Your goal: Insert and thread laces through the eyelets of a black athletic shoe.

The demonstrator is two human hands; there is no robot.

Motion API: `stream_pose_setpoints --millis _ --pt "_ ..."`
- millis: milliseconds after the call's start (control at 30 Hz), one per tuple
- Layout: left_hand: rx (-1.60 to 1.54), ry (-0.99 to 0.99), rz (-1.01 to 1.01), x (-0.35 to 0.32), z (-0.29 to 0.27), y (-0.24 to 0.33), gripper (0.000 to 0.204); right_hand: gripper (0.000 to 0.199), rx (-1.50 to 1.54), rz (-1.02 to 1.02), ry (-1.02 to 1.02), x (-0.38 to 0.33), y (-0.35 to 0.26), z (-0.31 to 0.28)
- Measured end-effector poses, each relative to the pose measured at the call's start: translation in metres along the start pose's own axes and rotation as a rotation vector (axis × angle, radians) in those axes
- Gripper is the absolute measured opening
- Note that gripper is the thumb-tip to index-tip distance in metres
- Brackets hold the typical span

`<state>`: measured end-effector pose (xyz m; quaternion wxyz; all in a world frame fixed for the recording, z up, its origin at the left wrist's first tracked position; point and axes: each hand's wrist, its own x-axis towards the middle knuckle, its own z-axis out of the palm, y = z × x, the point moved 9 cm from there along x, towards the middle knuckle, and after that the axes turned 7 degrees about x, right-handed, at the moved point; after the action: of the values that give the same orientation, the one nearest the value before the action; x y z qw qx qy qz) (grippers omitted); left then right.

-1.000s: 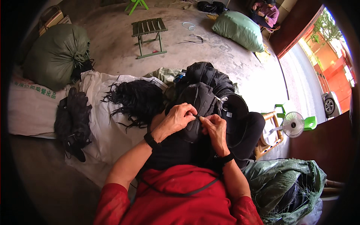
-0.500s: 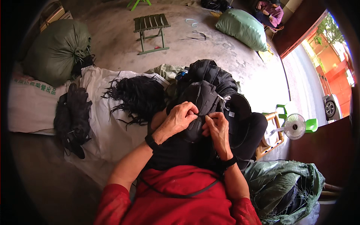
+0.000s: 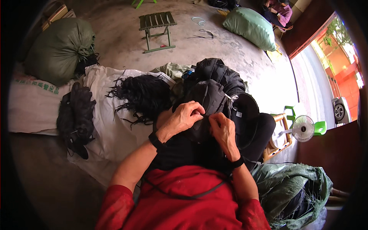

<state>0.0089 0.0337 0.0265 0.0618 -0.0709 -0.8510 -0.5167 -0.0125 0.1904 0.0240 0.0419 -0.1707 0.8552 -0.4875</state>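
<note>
On my lap lies a black padded fabric piece [image 3: 210, 99] with raised stitched lines and a mesh part; its exact kind I cannot make out. My left hand [image 3: 184, 117] is closed in a pinch at its near left edge. Thumb and fingers of my right hand [image 3: 223, 132] are pinched over the same piece, a short gap from the left. Whatever lies between the fingertips is hidden or too small to name. Just beyond is a heap of similar black padded pieces [image 3: 216, 69]. A pile of black strips [image 3: 142, 94] spreads out to the left.
White sacking [image 3: 115, 143] lies under the pile, beside a black bundle [image 3: 76, 115]. A full green sack [image 3: 57, 51] stands at far left, a folding stool [image 3: 157, 23] ahead. At right are a small fan [image 3: 303, 128] and torn green sack [image 3: 291, 188]. Another person [image 3: 281, 13] sits far off.
My right hand has drawn slightly away from the left, its fingers still pinched. The left hand stays near the piece's edge. The whole view has shifted slightly.
</note>
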Motion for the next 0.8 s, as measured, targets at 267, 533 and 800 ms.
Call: stream_pose_setpoints --millis 267,533,800 --pt "0.019 -0.026 0.058 0.003 0.001 0.005 0.015 0.015 0.229 0.122 -0.13 0.003 0.005 0.006" --pt "0.379 0.13 0.148 -0.004 0.0 0.031 0.011 0.016 0.402 0.203 -0.279 0.004 0.01 0.008" --pt "0.177 0.035 0.111 0.002 -0.001 0.012 0.014 0.017 0.503 0.244 -0.257 0.003 0.012 0.012"
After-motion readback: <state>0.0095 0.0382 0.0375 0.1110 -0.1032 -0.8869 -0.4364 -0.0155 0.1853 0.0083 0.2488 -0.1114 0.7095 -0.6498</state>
